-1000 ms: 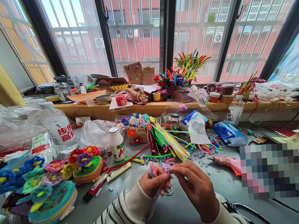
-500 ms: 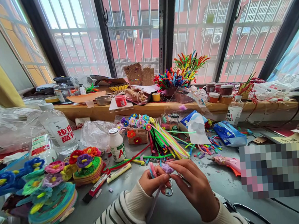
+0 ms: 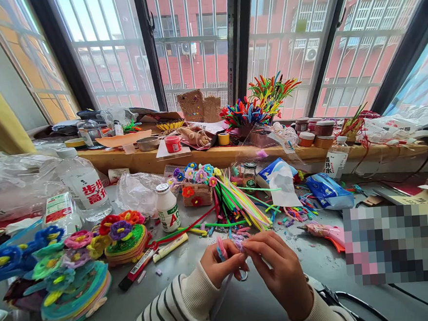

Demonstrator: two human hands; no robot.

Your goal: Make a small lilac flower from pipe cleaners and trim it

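Observation:
My left hand [image 3: 218, 267] is closed around a small fuzzy piece made of pipe cleaner, with a pink loop [image 3: 221, 247] and some light blue showing above the fingers. A lilac pipe cleaner [image 3: 238, 242] stands up between both hands, and a pale strand [image 3: 222, 291] hangs below the left hand. The fingertips of my right hand [image 3: 278, 268] pinch the lilac part from the right side. Under the fingers a metal ring [image 3: 244, 276] shows; what it belongs to is hidden. Fingers cover much of the held piece.
Ahead lies a bundle of straight pipe cleaners [image 3: 244, 207] beside a flower-filled basket [image 3: 197, 197]. A white bottle [image 3: 168, 208], a marker [image 3: 137, 269] and pipe-cleaner flowers [image 3: 74, 253] stand or lie leftward. To the right are a pink glue gun [image 3: 327, 235] and cables [image 3: 356, 303].
My fingers have shifted slightly on the lilac pipe cleaner, and the left hand has moved a little to the right. Less of the metal ring shows now.

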